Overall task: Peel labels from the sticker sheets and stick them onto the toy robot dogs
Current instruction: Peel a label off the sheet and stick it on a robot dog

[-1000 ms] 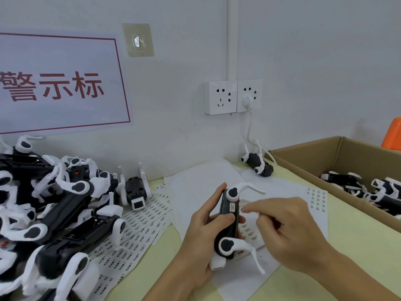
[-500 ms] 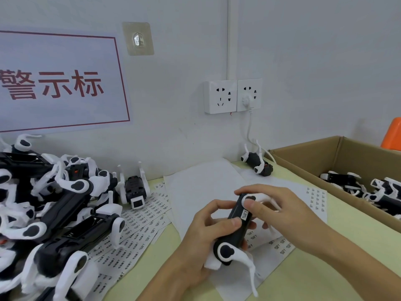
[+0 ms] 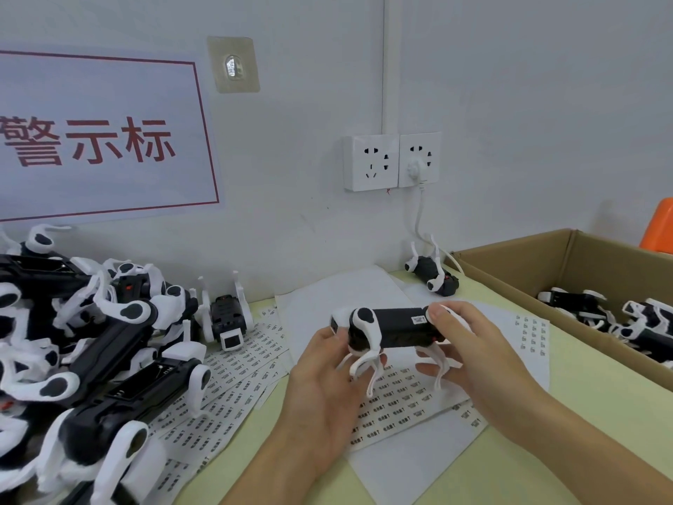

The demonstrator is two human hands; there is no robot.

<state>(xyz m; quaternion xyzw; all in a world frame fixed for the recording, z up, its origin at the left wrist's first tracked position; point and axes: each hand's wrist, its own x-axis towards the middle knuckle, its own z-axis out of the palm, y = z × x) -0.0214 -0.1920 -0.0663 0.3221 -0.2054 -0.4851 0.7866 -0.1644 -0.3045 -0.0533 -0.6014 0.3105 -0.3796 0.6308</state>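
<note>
**Both hands hold one toy dog**

Head view: the toy robot dog (image 3: 393,328) is up in the air above the sticker sheets (image 3: 393,391) on the surface. It looks light and hard, with thin legs that might snap, so the black body is the best place to hold. The left hand (image 3: 327,380) fingers curl round its front end. The right hand (image 3: 473,355) fingers curl round its back end, beside a small label (image 3: 418,320).
</note>
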